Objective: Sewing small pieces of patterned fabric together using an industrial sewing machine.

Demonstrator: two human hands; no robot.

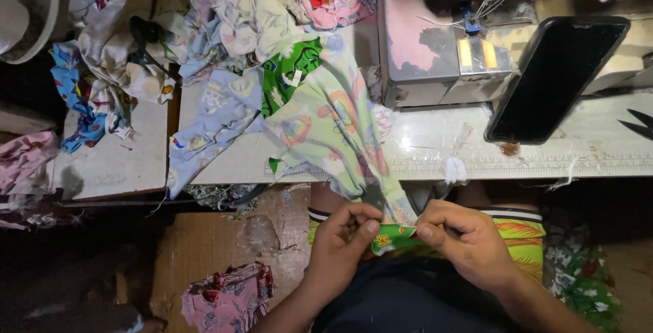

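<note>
Below the counter (435, 149) edge, left hand (343, 238) and right hand (466, 238) pinch a green cloth strip (394, 238) stretched between them.

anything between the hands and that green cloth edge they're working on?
Nothing visible. The left hand and right hand both pinch the green cloth directly, fingertips on its edge; the rest trails up onto the table.
</note>
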